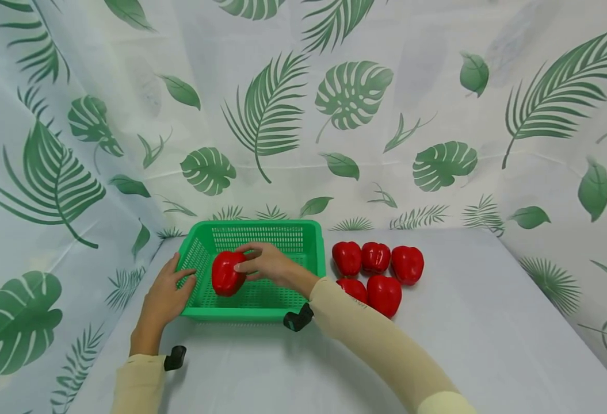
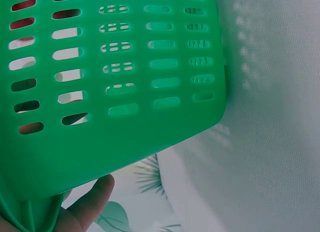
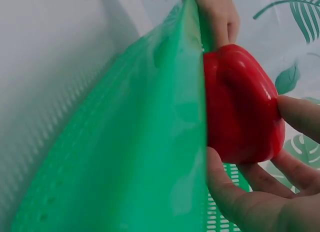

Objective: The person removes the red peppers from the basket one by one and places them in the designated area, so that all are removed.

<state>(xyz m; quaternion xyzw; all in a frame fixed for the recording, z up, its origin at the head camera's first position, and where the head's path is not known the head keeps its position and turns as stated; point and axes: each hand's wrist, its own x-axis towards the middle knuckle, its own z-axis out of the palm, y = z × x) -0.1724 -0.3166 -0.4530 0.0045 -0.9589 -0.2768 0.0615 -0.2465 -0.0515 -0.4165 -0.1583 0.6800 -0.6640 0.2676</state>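
My right hand (image 1: 268,262) pinches a red bell pepper (image 1: 228,273) inside the green basket (image 1: 251,314). In the right wrist view the glossy bell pepper (image 3: 242,104) sits between thumb and fingers, partly hidden by the basket's wall (image 3: 150,142). At the basket's left side, my left hand (image 1: 167,292) grips the rim, thumb toward the inside. The left wrist view shows the slotted wall (image 2: 125,137) up close, with a finger (image 2: 95,204) at its edge.
Several more red bell peppers (image 1: 407,265) lie in a cluster on the white table (image 1: 469,322), right of the basket. My right forearm partly covers the nearest ones. A leaf-patterned sheet (image 1: 293,190) hangs behind the table and along its sides.
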